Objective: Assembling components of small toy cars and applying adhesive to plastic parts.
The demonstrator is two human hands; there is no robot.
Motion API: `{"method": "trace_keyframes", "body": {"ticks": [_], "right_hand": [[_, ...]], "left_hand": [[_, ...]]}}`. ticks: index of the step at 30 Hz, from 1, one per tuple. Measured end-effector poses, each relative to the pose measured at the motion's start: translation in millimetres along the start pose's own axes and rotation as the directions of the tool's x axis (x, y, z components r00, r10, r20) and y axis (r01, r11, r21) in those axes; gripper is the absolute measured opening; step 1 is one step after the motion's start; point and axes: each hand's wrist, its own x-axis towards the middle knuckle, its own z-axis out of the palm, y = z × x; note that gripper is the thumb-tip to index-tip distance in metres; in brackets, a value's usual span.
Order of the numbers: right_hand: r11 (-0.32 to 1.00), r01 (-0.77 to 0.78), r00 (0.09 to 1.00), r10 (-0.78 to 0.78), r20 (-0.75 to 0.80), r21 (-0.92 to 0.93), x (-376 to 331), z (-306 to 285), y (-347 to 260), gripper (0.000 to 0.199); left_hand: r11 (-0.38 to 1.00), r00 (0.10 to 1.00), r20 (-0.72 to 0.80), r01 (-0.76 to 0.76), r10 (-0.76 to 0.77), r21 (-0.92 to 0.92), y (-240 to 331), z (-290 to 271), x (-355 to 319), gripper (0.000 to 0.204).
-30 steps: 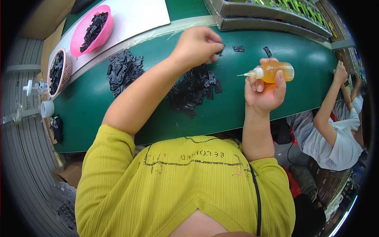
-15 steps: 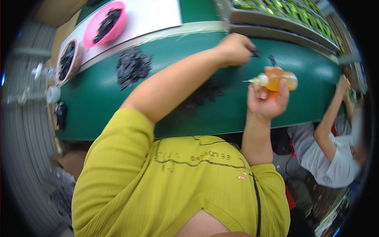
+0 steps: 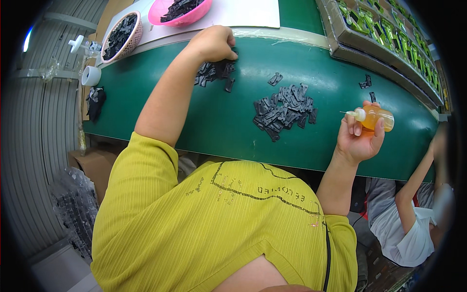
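Head view: close to the far edge of a green tabletop [image 3: 214, 129], the left hand [image 3: 210, 43] is placed over the left heap of flat black plastic parts [image 3: 208, 74]. Its fingers are bent downward and almost together; whether they pinch a part cannot be told. The heap lies directly beneath them, spreading leftward and toward the near edge; its outermost right-hand part [image 3: 229, 85] has its long axis running mainly from far edge to near edge. A lone part [image 3: 276, 79], set diagonally, and the right heap [image 3: 292, 101] lie to the right of these fingers and closer to the near edge, between the two hands. The right hand [image 3: 357, 143], well apart from the left heap, has its fingers wrapped round a squeeze bottle of amber liquid [image 3: 377, 118], held crosswise with its needle nozzle pointing left. The left hand is the nearer to the left heap.
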Motion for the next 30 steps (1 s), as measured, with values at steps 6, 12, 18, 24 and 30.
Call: {"method": "trace_keyframes", "body": {"ticks": [6, 12, 18, 24, 30], "right_hand": [[0.998, -0.001, 1.000, 0.002, 0.008, -0.068, 0.0, 1.5, 5.4, 0.033], [0.996, -0.016, 1.000, 0.017, 0.002, -0.092, 6.1, 1.6, 7.9, 0.031], [0.997, -0.032, 0.999, 0.034, 0.025, -0.072, 3.3, 4.5, 6.6, 0.032], [0.992, -0.096, 0.995, 0.094, -0.025, -0.080, -3.7, 4.1, 10.3, 0.033], [0.985, -0.055, 0.998, 0.049, -0.037, -0.166, -1.1, 2.9, 16.4, 0.027]], "left_hand": [[0.977, 0.999, 0.052, 0.009, 0.002, -0.211, -13.6, 5.4, -1.8, 0.027], [0.894, 0.992, -0.122, -0.038, -0.019, -0.447, -21.2, 0.8, -1.8, 0.016], [0.522, 0.993, -0.113, -0.084, -0.024, -0.849, 14.9, 2.0, -26.4, 0.015], [0.190, 0.937, 0.209, 0.160, 0.280, -0.969, 71.4, 33.5, -36.1, 0.018], [0.111, 0.934, 0.188, 0.162, 0.303, -0.981, 94.0, 76.2, -36.6, 0.016]]}}
